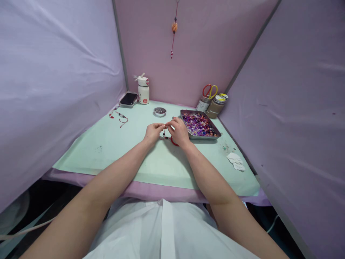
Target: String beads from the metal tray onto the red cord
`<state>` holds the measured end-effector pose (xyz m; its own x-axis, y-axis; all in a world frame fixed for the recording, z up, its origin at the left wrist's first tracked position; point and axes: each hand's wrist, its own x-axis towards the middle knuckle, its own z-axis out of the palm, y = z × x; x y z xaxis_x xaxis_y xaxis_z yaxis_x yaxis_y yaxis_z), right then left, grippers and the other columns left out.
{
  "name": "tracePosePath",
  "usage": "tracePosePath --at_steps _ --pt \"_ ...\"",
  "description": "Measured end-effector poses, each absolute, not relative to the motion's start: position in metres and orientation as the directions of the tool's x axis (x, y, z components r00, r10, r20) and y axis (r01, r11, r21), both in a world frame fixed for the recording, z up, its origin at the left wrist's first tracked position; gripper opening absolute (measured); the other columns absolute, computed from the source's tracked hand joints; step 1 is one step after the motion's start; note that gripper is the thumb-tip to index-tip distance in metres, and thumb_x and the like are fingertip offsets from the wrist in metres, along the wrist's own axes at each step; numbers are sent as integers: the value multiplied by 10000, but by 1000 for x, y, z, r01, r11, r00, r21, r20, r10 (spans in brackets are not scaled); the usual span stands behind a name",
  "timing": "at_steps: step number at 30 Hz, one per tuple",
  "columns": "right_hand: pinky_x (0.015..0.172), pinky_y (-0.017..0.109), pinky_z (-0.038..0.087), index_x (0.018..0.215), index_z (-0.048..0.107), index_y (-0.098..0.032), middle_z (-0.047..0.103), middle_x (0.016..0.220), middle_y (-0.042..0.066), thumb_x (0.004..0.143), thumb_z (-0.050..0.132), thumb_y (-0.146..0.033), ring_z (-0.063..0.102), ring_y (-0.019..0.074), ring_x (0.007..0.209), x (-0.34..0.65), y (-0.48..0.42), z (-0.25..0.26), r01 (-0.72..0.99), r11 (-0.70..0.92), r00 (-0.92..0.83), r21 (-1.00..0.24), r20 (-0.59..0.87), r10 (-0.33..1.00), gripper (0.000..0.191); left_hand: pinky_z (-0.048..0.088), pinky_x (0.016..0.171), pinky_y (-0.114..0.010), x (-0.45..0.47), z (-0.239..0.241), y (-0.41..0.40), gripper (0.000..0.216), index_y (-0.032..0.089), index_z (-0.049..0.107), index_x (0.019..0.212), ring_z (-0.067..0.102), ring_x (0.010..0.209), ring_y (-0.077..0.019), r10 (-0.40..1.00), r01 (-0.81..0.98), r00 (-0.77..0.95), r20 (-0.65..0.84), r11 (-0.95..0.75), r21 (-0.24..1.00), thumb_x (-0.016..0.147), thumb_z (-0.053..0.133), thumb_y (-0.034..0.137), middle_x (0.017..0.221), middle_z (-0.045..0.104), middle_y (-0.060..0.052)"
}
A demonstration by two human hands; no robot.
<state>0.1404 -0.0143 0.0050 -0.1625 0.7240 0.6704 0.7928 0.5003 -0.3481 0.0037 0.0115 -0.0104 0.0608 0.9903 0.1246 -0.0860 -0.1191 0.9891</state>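
Note:
Over the middle of the mint-green table mat [113, 151], my left hand [153, 132] and my right hand [179, 131] meet fingertip to fingertip. Both are pinched on a red cord with beads [167, 137] that hangs between and under them. A loop of the red cord shows below my right hand. Just right of my right hand stands a metal tray [215, 133] full of purple, pink and red beads.
A small round dish [160, 111] sits behind the hands. At the back left are a phone [128, 99], a white bottle [143, 90] and finished beaded cords [120, 117]. Scissors in a cup [205, 100] and a jar [217, 105] stand back right. Crumpled tissue [235, 160] lies at right. A tasselled charm [174, 27] hangs on the back wall.

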Motion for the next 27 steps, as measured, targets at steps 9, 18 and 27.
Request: tracePosePath --at_steps 9,18,27 --pt "782 336 413 842 648 -209 585 898 70 890 491 -230 491 216 906 142 -16 8 836 493 -236 -239 655 718 166 405 643 -296 2 -9 8 207 152 708 714 521 682 -148 994 -75 93 53 -46 996 610 712 331 775 689 -78" --pt "783 345 414 826 608 -207 568 910 83 887 460 -203 476 228 921 141 -16 9 865 470 -272 -178 620 736 160 376 589 -286 2 -4 5 220 141 703 707 473 624 -131 993 -60 120 16 -9 998 589 714 326 700 653 -64" --pt "897 373 398 838 580 -205 560 939 86 859 479 -195 477 241 1043 142 -13 6 833 459 -194 -308 614 765 104 334 550 -256 1 -7 7 256 155 670 748 465 616 -109 978 -73 205 40 -26 997 624 699 377 748 643 -48"
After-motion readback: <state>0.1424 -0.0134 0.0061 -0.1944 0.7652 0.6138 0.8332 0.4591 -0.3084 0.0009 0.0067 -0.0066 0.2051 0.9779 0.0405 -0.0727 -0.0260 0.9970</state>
